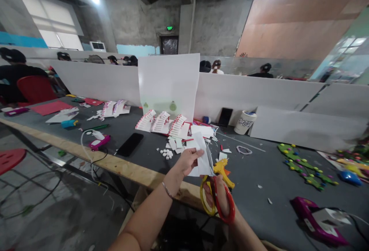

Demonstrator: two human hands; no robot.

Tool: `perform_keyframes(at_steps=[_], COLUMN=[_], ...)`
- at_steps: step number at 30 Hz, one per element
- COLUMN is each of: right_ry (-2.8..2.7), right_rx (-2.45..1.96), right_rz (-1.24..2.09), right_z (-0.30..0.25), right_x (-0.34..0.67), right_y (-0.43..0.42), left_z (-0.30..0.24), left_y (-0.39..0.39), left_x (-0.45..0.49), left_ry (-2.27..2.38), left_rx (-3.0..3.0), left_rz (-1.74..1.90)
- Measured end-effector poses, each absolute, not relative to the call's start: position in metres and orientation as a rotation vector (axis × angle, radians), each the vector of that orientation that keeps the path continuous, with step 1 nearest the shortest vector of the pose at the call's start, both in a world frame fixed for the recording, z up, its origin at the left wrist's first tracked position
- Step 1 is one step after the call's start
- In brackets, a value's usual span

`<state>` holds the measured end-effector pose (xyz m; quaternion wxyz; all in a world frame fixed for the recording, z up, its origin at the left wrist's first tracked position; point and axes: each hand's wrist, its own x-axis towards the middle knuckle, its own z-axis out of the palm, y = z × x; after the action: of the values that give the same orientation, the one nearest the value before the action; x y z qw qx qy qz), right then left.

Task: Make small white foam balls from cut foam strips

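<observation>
Left hand: the left hand point(187, 161) comes in from the near left and pinches a paper sheet point(201, 153) at its left side, thumb on the near face and the other fingers behind it.
Right hand: the right hand point(219, 194) sits just below the sheet, its fingers threaded through the two loops of the scissors point(215, 201) and curled round them; one loop is yellow, the other red.
Paper sheet: white, held up off the desk point(259, 174), roughly upright, above the desk's near edge in the middle of the view.
Key relation: the sheet lies straight above and beyond the right-hand fingers. The long axis of the scissors runs from the loops near the person up along the sheet's right side, where a grey blade shows against the paper. The right hand is nearer that side; the left hand holds the opposite one. Whether the blades stand apart or closed cannot be told.
In hand, counted: one sheet, one pair of scissors.
Glue guns: three lie on the desk. The yellow glue gun point(224, 171) is just right of the sheet, the pink glue gun point(99, 142) well to the left, and the purple glue gun point(317, 217) near right.
Phones: two, a flat phone point(130, 144) to the left and a leaning phone point(225, 117) against the far partition.
Cup: one cup point(244, 122) beside the leaning phone.
Strip fans: three red-and-white strip fans point(160, 122) in front of one upright white board point(168, 82).
White balls: a small cluster of white balls point(166, 153) left of the sheet, too small to count.
</observation>
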<state>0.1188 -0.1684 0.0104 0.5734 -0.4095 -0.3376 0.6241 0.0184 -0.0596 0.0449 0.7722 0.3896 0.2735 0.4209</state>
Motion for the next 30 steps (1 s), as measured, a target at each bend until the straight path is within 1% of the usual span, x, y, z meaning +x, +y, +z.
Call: perform_keyframes(at_steps=[18,26,30], right_ry=[-0.852,-0.858,-0.895], right_rx=[-0.915,-0.87,-0.861], right_rz=[1.304,1.376,1.349], right_z=[0.014,0.013,0.005], right_x=[0.118,0.118,0.119], right_y=[-0.166,-0.166,-0.164], left_z=[0.042,0.054,0.052], left_y=[-0.065,-0.061,-0.062], left_x=[0.014,0.018,0.02], left_ry=[0.623,0.59,0.603], left_rx=[0.873,0.849,0.827], left_rz=[0.859,0.937,0.951])
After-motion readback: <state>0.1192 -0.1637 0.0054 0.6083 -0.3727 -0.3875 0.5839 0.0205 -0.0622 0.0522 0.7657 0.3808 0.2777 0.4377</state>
